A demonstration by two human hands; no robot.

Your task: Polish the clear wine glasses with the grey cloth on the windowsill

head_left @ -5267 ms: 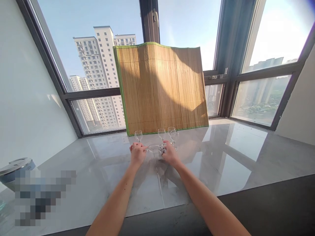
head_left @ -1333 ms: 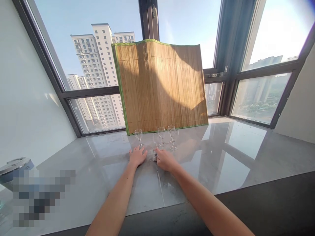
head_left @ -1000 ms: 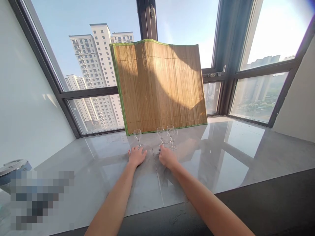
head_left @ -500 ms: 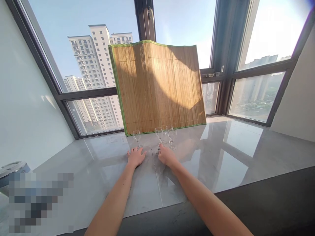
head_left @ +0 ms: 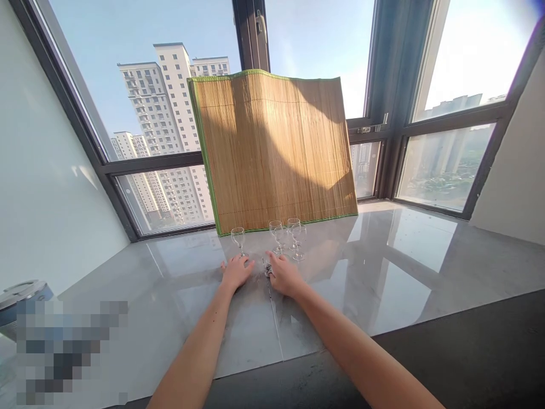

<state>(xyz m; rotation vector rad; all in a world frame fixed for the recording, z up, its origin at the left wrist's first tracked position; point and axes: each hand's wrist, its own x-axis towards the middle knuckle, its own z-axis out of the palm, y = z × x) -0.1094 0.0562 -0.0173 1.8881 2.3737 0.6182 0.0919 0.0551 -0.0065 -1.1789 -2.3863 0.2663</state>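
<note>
Left hand [head_left: 235, 271] is laid flat on the grey desk [head_left: 383, 272], palm down, fingers spread, nothing gripped. Right hand [head_left: 284, 275] is rested palm down just beside it. A small dark wad [head_left: 267, 270], too small to ID, is seen at its thumb; whether it's pinched can't be told. A lone wine glass [head_left: 238, 237] is stood upright at 12 o'clock of the left hand, v. close. A cluster of wine glasses [head_left: 298, 234] is stood at approx. 12–1 o'clock of the right hand. A bamboo mat [head_left: 276, 153] is leaned on the window behind.
</note>
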